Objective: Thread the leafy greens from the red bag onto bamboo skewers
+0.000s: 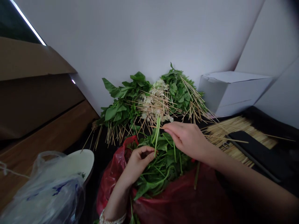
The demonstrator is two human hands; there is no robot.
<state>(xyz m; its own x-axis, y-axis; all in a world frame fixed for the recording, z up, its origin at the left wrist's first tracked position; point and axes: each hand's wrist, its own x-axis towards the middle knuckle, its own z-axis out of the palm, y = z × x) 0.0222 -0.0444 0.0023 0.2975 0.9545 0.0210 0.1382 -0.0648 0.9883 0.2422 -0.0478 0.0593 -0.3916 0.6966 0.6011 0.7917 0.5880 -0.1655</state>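
Observation:
My left hand (140,160) pinches the lower end of a few pale green stems (157,133) between thumb and fingertips. My right hand (190,140) is closed on a thin bamboo skewer (225,138), whose front end meets the stems near their upper part. Whether it has pierced them I cannot tell. The skewer's back end sticks out past my right wrist. Both hands are above a red plastic bag (184,193) full of loose leafy greens (154,177). A beaded bracelet (113,219) circles my left wrist.
Skewered leafy greens (126,102) and pale shredded-looking vegetables (155,96) are heaped against the wall. A white box (233,91) stands at right, near many loose skewers (233,127) and a dark flat case (254,152). A white bowl (87,160) and clear plastic bag (53,196) are at left.

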